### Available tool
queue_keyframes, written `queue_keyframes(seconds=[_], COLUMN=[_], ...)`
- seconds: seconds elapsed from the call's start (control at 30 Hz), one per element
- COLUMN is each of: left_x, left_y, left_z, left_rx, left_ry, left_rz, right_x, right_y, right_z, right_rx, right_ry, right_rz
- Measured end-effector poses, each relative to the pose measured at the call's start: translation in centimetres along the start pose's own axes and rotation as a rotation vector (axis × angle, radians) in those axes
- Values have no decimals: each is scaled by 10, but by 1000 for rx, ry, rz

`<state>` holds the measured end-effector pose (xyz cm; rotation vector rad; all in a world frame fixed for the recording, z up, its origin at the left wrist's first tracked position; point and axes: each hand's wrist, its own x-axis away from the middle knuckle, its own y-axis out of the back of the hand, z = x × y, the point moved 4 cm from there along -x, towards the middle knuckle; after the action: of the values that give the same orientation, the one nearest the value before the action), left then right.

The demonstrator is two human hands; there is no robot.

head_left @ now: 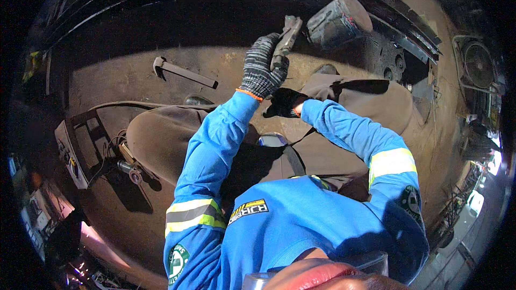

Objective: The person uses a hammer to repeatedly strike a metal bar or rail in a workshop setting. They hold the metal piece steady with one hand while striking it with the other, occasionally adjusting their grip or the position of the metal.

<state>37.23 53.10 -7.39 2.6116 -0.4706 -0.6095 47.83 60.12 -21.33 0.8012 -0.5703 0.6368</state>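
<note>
My left hand (263,66), in a grey and black striped knit glove, is closed around a short, rough, grey-brown metal piece (287,42). The exact kind of this piece cannot be made out. It points up and away from me, its far end close to a bucket (334,24). My right hand (283,103), in a dark glove, is just below and to the right of the left wrist. Deep shadow hides its fingers and anything in them. To the left, an L-shaped metal bar (188,72) lies on the floor.
At the left stands an open metal box frame (72,153) with cables, and a power tool (130,172) lies beside it. A hose (121,104) runs past my left knee. Dark discs (395,67) sit right of the bucket. A round fan (477,64) stands far right.
</note>
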Motion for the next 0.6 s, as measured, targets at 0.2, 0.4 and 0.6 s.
queue_keyframes(seconds=[0.2, 0.4, 0.6], left_x=[-4, -6, -11], left_y=[19, 38, 76], left_z=[21, 43, 58], left_rx=[-102, -312, -464], left_ry=[21, 139, 141], left_rz=[-159, -262, -521], right_x=[16, 18, 27], right_y=[-3, 3, 31], right_z=[25, 22, 47], right_rx=[116, 101, 135], right_ry=[-14, -59, -58], right_rz=[89, 110, 32])
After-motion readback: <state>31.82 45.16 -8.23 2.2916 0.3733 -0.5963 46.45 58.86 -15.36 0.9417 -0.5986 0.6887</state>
